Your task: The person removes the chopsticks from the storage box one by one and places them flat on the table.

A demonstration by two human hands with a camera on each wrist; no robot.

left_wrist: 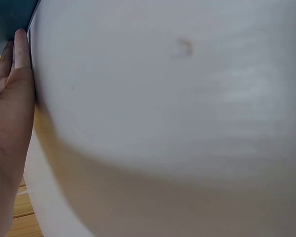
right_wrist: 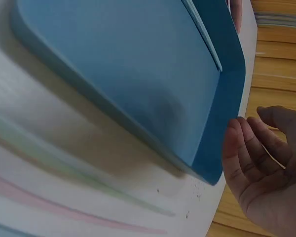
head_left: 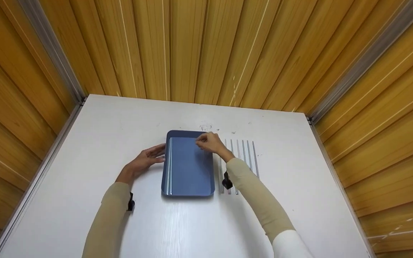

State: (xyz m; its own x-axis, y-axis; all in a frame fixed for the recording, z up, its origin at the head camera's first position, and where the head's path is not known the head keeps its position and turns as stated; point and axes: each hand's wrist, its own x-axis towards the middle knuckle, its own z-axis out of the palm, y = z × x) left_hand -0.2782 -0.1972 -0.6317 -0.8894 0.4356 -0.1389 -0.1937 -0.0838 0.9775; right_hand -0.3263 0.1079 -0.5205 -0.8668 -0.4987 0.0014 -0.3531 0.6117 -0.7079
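A blue rectangular tray [head_left: 192, 168] lies on the table with its long sides running away from me. Inside, thin pale sticks [head_left: 169, 168] lie lengthwise along the left wall. My left hand [head_left: 143, 162] is at the tray's left side, its extended fingers [left_wrist: 21, 47] against the outer wall. Over the far right part of the tray is my right hand [head_left: 212, 142]. The right wrist view shows its fingers loosely bent, thumb apart, with nothing between them, near the tray's corner.
Several more thin sticks [head_left: 256, 159] lie in a row on the white table [head_left: 134, 122], right of the tray and partly under my right forearm. A green one [right_wrist: 93, 183] and a pink one [right_wrist: 64, 210] show up close. Wood-patterned walls [head_left: 185, 53] enclose the table.
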